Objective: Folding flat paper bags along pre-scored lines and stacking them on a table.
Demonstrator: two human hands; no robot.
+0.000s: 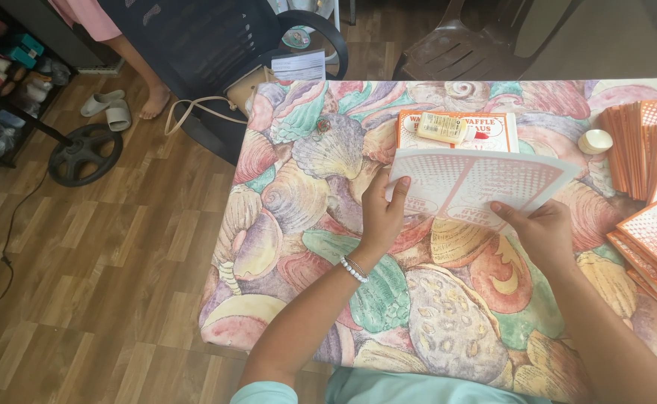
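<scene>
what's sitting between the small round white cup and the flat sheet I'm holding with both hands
Nothing sits there. In the head view, only bare shell-patterned tablecloth shows between the white cup and the sheet.

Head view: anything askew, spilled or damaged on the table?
Nothing spilled or damaged. Both hands, left and right, hold a flat card sheet tilted over the table. The orange card stacks at the right edge are fanned unevenly. A wrapped packet lies on the flat stack.
</scene>
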